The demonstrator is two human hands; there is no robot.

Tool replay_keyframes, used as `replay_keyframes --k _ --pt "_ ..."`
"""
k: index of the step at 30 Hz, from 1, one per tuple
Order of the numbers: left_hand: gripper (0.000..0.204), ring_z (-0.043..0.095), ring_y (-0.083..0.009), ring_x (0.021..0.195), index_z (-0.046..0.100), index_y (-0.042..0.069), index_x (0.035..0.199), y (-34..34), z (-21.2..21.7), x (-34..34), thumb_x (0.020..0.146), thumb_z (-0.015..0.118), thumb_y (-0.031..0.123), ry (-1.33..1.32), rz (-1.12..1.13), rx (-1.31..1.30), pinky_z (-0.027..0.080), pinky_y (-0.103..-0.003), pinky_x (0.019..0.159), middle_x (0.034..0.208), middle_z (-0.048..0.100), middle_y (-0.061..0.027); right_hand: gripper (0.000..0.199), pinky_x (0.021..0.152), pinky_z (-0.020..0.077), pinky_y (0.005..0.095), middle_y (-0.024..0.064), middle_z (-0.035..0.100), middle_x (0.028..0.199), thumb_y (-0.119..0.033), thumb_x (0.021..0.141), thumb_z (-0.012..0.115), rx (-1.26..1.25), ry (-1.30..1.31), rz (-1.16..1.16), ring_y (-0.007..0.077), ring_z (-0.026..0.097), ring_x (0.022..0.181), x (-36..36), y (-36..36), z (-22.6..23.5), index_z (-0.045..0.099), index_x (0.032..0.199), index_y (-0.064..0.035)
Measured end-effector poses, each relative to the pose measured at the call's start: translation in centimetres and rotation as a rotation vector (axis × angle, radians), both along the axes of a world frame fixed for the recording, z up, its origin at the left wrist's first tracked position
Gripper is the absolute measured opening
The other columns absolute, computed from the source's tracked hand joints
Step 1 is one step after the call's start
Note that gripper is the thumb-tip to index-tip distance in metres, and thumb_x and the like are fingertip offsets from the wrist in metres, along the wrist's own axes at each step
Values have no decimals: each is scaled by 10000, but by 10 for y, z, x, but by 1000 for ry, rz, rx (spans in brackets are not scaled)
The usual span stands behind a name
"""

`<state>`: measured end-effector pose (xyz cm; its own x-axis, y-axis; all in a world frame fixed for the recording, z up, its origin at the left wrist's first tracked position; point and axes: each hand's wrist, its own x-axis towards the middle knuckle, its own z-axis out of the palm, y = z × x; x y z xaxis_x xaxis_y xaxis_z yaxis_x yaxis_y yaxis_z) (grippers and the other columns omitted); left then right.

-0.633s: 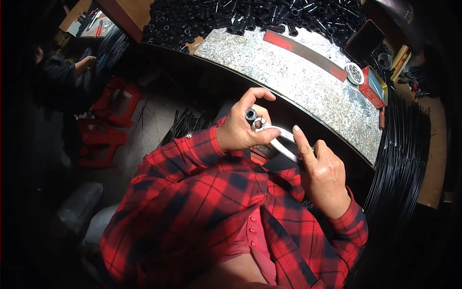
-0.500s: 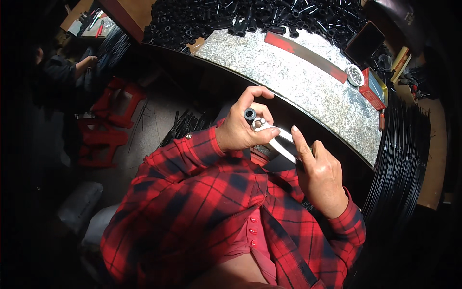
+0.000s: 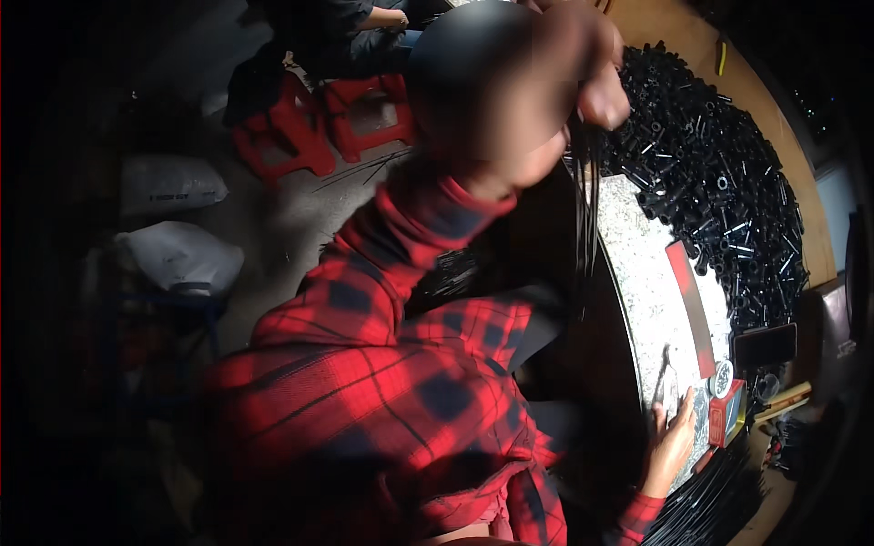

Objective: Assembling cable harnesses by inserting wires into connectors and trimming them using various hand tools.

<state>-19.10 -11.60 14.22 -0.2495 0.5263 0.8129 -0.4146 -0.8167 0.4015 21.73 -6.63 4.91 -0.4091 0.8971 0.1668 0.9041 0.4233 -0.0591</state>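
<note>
My left hand (image 3: 555, 100) is raised at the top middle, and its fingers are smeared by motion. Thin black rods (image 3: 587, 209) hang beneath it by the worktable's left edge; whether my fingers hold them cannot be made out. At lower right, my right hand (image 3: 672, 444) reaches low over the worktable (image 3: 637, 291). Its thumb and fingers lie around the lower end of shiny metal pliers (image 3: 665, 378), which point away from me on the speckled top.
A heap of black tubular parts (image 3: 719, 182) covers the far side. Along it lie a red-and-grey strip (image 3: 692, 309), a phone (image 3: 765, 346), a small white tub (image 3: 723, 378) and a red box (image 3: 726, 414). Red stools (image 3: 282, 132) and a white sack (image 3: 182, 257) are at left; another person (image 3: 314, 32) sits beyond.
My view has turned left. My left hand has swung up and away from my chest, while my right hand has moved down to the table with the pliers. The black tube no longer shows.
</note>
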Motion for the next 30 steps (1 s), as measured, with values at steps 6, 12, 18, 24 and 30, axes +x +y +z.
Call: replay_keyframes --k 6,12,18,24,30 --pt "296 437 -104 572 555 58 920 -20 15 -37 896 498 347 43 139 -136 378 -258 548 749 498 -7 517 791 427 403 219 509 1057 -206 807 627 115 -263 -42 366 521 927 15 20 -18 436 1240 3" --pt "190 516 -99 563 544 2 857 18 -98 -54 893 531 188 289 395 -688 442 -241 545 744 579 -57 491 789 429 408 208 501 1044 -199 813 620 107 -213 25 355 516 926 13 7 -7 450 1230 -4" --pt "177 512 -69 513 584 35 792 27 -230 -61 811 657 195 181 236 -1206 381 -189 427 689 593 -26 462 823 418 412 206 494 1052 -184 819 611 92 -199 -3 348 507 948 10 -10 6 468 1225 -19" --pt "206 489 -77 490 583 35 786 32 -295 -65 808 662 224 161 190 -1455 377 -198 423 683 588 -26 413 852 407 394 187 511 1043 -180 832 596 269 -280 82 338 502 969 24 -13 14 498 1200 -22" --pt "288 533 -87 615 599 74 882 53 -315 -39 792 666 339 300 123 -1579 443 -221 547 781 593 -10 388 858 412 401 219 526 1063 -169 801 636 224 -182 -90 360 502 974 51 -20 29 537 1126 17"
